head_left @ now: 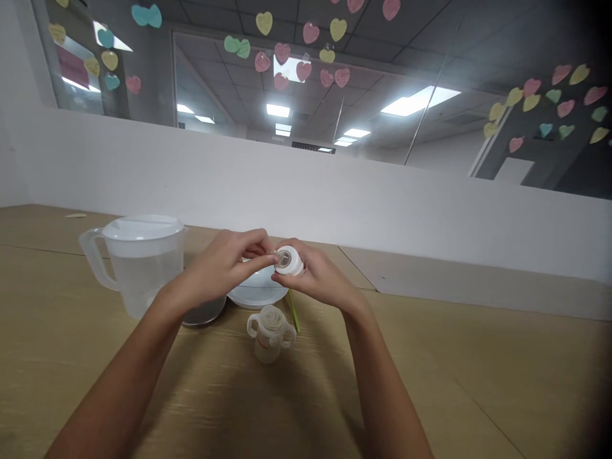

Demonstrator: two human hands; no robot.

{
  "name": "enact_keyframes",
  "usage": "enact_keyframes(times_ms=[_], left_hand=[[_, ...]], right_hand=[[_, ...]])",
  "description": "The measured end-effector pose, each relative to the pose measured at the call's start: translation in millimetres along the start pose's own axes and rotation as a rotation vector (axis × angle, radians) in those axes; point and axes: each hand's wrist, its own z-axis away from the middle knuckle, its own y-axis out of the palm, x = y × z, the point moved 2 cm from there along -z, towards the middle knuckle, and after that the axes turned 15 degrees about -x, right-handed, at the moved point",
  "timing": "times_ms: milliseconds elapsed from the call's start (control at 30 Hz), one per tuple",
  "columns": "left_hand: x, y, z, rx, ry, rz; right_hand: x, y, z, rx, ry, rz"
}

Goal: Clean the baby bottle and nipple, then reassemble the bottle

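Note:
My right hand (318, 273) is wrapped round a small white bottle top with a clear nipple (289, 260), tilted toward me. The fingers of my left hand (234, 258) pinch the nipple's clear tip. Behind and below them a white bowl (258, 294) is partly hidden by my hands. Nearer to me a two-handled baby cup (268, 338) stands upright on the table, with a whitish ribbed top. Most of the bottle's body is hidden by my right hand.
A clear lidded pitcher (146, 268) stands at the left, its handle to the left. A dark round object (205, 313) lies beneath my left wrist. A green stick (293, 311) is beside the bowl. Behind the brown table (454, 376) rises a white wall (229, 182) with windows.

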Motion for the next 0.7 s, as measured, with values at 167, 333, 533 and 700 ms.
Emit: enact_keyframes(times_ms=[167,333,533,700], left_hand=[[-4.5,11.2,-0.7,-0.032,0.044,-0.462],[20.5,31.0,3.7,-0.116,-0.024,-0.138],[91.8,85.0,87.8,-0.254,-0.179,0.278],[109.0,117.0,130.1,-0.103,-0.239,0.241]], right_hand=[[-7.0,13.2,-4.0,-0.023,0.027,0.282],[-17.4,15.0,-4.8,-0.056,0.024,0.360],[-21.3,19.5,-3.2,0.256,0.088,0.276],[-10.5,35.2,2.1,0.427,0.002,0.226]])
